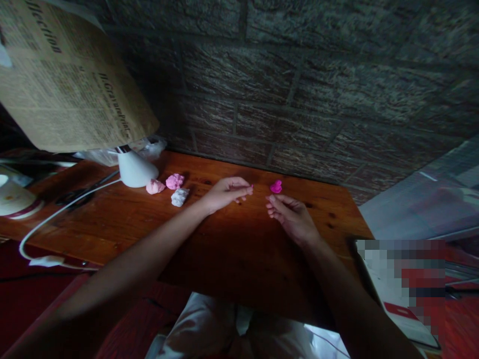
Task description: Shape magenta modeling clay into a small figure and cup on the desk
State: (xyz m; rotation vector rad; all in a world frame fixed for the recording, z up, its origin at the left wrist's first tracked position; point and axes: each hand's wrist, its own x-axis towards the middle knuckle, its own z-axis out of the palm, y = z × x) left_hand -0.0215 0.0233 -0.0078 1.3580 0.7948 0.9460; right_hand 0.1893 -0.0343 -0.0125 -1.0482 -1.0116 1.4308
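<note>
My left hand [225, 192] rests on the wooden table [209, 239], fingers pinched on a tiny bright pink bit at the fingertips. My right hand [290, 215] lies just to its right, fingers loosely curled and slightly apart, with nothing visible in them. A bright pink lump of clay [276, 186] sits on the table just beyond my right fingertips. Further left lie a pale pink lump [154, 186], a pink lump [174, 181] and a white lump [179, 197], a short way from my left hand.
A white lamp base [134, 169] with a white cable [56, 214] stands at the back left under a newspaper-print shade [67, 85]. A brick-pattern wall [299, 89] backs the table. Papers [396, 294] lie at the right edge.
</note>
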